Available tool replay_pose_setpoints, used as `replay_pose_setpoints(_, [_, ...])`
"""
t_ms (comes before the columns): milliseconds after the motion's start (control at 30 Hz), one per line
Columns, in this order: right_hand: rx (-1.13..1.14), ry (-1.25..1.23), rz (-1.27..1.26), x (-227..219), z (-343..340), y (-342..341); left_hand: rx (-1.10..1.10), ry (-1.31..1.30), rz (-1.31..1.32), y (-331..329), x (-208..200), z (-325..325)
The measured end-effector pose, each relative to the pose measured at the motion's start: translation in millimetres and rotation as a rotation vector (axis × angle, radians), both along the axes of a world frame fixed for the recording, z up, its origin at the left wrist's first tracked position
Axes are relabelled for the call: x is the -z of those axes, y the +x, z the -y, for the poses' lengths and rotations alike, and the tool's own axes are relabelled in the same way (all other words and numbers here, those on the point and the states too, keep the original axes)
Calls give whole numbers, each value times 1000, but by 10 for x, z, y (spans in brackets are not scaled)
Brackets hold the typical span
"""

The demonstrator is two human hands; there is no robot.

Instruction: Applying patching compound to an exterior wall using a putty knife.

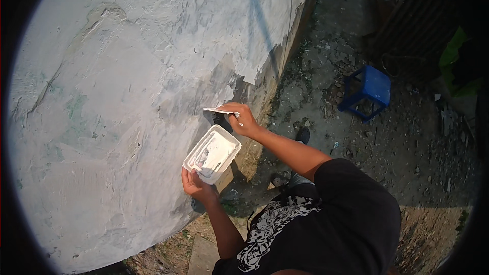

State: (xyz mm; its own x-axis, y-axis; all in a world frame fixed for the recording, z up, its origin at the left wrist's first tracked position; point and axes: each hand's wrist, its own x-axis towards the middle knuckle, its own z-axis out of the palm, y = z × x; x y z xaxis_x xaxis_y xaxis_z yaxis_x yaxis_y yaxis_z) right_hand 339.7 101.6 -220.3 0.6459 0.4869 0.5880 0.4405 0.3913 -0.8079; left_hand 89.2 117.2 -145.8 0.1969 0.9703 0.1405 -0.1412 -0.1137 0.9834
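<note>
My left hand grips a shallow white rectangular plastic tub by its near end, thumb over the rim. White paste coats the inside of the tub. Just beyond it, my right hand is closed round a thin flat scraper smeared with white; its handle is hidden by my fingers. White paste also spots that hand. The scraper's blade is close to the wall, and I cannot tell whether it touches. The wall is whitish, with rough, patchy and peeling spots.
A blue plastic stool stands on the rough, stony ground at the right. Corrugated sheeting and a green leaf are at the far right. My shoe shows beside the wall's foot.
</note>
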Motion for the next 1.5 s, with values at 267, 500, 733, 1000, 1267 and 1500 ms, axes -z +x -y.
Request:
replay_pose_setpoints(267, [269,-150,-608,523,-79,628,-72,-90,-42,-1,-28,89])
replay_pose_setpoints(500, [270,-119,-270,307,-448,-370,-162,-49,-32,-290,142,89])
replay_pose_setpoints(733, [-22,-313,-470,712,146,-117,-182,-8,5,-351,-82,-54])
replay_pose_setpoints(1000, [321,-245,-945,407,-303,897,-95,4,-7,-329,-134,151])
replay_pose_setpoints(1267, [184,-33,37,-149,11,-557,-309,147,146,-694,-279,45])
replay_pose_setpoints(1500, [111,-127,-461,-347,99,-144,-345,106,206,-1018,-336,72])
